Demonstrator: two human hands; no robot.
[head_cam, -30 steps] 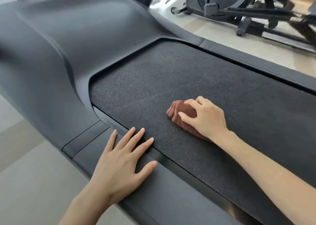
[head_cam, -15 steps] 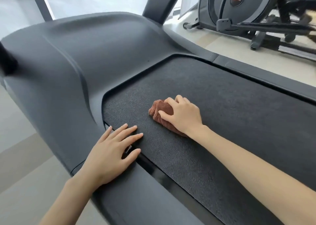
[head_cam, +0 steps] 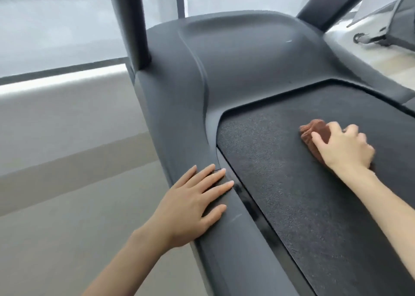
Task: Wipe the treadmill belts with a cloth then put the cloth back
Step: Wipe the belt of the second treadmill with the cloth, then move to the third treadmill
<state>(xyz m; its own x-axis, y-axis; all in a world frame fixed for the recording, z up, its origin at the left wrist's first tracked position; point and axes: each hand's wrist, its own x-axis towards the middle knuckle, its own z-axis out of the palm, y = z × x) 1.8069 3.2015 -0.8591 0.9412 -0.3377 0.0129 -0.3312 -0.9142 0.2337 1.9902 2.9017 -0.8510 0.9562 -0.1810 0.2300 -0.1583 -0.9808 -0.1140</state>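
Note:
The dark textured treadmill belt [head_cam: 280,178] runs from the centre to the lower right. A bunched brown cloth [head_cam: 314,130] lies on the belt near its front end, and my right hand [head_cam: 343,147] presses down on it with fingers curled over it. Most of the cloth is hidden under that hand. My left hand [head_cam: 193,203] rests flat, fingers spread, on the grey side rail [head_cam: 226,250] left of the belt, holding nothing.
The grey motor cover [head_cam: 235,59] rises ahead of the belt. Two dark uprights [head_cam: 132,23] [head_cam: 332,1] stand at its far corners. Another exercise machine [head_cam: 386,28] sits at the top right. Bare floor [head_cam: 67,205] lies to the left.
My right hand has slid the cloth toward the front and far side of the belt. The view has swung left. My left hand stays flat on the side rail.

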